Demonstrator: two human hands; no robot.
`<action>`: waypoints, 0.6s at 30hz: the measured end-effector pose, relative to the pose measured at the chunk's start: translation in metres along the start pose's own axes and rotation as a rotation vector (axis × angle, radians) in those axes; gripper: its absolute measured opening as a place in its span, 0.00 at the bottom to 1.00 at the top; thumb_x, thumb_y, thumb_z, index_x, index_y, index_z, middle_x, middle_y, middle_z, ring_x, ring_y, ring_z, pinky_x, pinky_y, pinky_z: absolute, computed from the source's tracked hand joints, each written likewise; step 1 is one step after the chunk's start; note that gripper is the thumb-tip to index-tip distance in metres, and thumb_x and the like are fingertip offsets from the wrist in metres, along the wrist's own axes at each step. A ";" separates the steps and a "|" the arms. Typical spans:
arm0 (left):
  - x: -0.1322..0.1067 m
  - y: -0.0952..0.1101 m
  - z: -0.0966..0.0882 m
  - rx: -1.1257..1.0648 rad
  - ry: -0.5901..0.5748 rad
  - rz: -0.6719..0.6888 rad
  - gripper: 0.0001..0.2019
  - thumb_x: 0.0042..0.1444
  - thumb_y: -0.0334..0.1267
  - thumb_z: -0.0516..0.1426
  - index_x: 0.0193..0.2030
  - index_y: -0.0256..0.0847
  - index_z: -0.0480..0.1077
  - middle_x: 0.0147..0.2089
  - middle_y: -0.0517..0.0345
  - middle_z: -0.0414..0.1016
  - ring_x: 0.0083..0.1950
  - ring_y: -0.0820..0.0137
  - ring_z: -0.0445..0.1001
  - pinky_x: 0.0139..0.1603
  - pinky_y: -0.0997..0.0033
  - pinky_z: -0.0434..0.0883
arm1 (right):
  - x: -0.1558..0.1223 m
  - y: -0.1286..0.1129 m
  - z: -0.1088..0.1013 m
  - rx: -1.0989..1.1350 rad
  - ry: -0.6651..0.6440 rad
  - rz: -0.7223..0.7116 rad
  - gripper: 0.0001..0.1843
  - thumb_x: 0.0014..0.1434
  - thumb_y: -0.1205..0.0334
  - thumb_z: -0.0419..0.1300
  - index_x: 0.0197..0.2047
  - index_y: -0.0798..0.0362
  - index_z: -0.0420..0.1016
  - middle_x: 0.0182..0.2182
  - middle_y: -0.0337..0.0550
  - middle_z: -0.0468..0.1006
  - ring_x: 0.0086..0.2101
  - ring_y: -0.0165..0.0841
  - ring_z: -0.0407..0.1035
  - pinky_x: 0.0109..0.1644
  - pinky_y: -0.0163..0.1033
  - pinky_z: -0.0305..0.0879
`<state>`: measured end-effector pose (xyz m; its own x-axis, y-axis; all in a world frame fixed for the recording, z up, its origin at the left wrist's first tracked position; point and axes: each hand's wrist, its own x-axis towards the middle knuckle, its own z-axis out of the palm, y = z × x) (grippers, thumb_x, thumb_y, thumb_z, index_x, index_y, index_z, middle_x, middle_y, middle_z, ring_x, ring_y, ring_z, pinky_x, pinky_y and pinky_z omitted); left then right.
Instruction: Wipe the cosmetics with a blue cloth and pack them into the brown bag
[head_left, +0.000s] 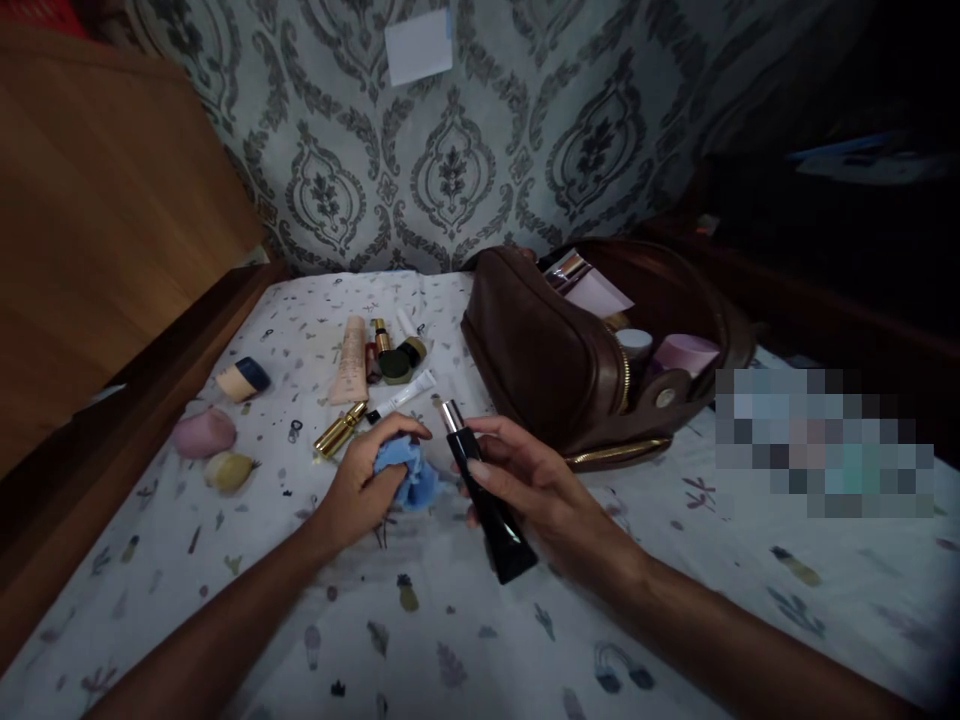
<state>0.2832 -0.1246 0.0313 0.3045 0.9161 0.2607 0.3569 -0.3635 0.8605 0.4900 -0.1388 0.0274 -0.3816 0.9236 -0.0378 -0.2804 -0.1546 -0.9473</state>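
My right hand [529,480] grips a black cosmetic tube [487,500] with a silver cap, held slanted above the bed sheet. My left hand [367,478] is closed on a crumpled blue cloth [409,475], which sits just left of the tube's capped end. Both hands hover over the patterned white sheet [450,640] in the middle of the view.
An open brown cosmetic bag [555,360] with jars and packets inside lies behind my right hand. Several cosmetics lie at the back left: a peach tube [350,360], a gold lipstick [339,430], a small jar [244,379], pink and yellow sponges [204,433]. A wooden bed frame [112,400] runs along the left.
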 end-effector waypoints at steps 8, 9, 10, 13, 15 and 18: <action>-0.005 0.008 0.002 -0.082 -0.128 -0.080 0.13 0.68 0.50 0.50 0.49 0.45 0.68 0.35 0.60 0.71 0.35 0.69 0.71 0.37 0.71 0.70 | 0.000 0.006 -0.001 -0.110 -0.161 0.046 0.29 0.56 0.44 0.67 0.56 0.50 0.72 0.31 0.37 0.72 0.30 0.30 0.70 0.26 0.33 0.72; -0.005 0.007 0.002 -0.068 -0.120 -0.079 0.13 0.68 0.50 0.50 0.47 0.45 0.69 0.34 0.61 0.70 0.33 0.70 0.70 0.37 0.71 0.69 | 0.001 0.006 -0.002 -0.103 -0.152 0.073 0.32 0.56 0.44 0.68 0.58 0.50 0.70 0.32 0.38 0.74 0.31 0.31 0.72 0.26 0.33 0.72; -0.004 0.006 0.002 -0.051 -0.094 -0.072 0.14 0.68 0.50 0.50 0.45 0.44 0.69 0.32 0.61 0.69 0.32 0.70 0.69 0.35 0.71 0.69 | 0.001 0.005 -0.003 -0.095 -0.144 0.114 0.34 0.55 0.43 0.69 0.59 0.50 0.68 0.31 0.38 0.76 0.30 0.31 0.73 0.27 0.33 0.72; -0.002 0.004 0.000 0.010 -0.015 -0.043 0.14 0.68 0.51 0.50 0.43 0.44 0.69 0.31 0.61 0.67 0.31 0.70 0.67 0.34 0.71 0.68 | 0.002 -0.002 -0.007 -0.083 -0.162 0.276 0.30 0.55 0.38 0.67 0.49 0.54 0.74 0.30 0.42 0.80 0.24 0.30 0.74 0.25 0.33 0.70; -0.001 0.003 -0.002 0.038 0.015 -0.034 0.15 0.68 0.51 0.50 0.43 0.44 0.69 0.31 0.61 0.67 0.31 0.70 0.67 0.33 0.71 0.67 | 0.003 -0.006 -0.010 -0.077 -0.198 0.345 0.28 0.55 0.36 0.65 0.37 0.56 0.76 0.30 0.45 0.81 0.23 0.29 0.74 0.24 0.32 0.70; 0.000 0.001 -0.003 0.039 0.038 -0.030 0.14 0.67 0.51 0.50 0.42 0.45 0.69 0.29 0.63 0.65 0.29 0.71 0.65 0.31 0.72 0.66 | 0.004 -0.011 -0.012 -0.086 -0.228 0.348 0.27 0.54 0.37 0.66 0.32 0.56 0.76 0.29 0.44 0.81 0.22 0.28 0.74 0.24 0.32 0.69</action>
<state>0.2810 -0.1249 0.0338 0.2600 0.9321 0.2523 0.3994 -0.3417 0.8507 0.5024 -0.1287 0.0337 -0.6280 0.7189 -0.2979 -0.0294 -0.4045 -0.9141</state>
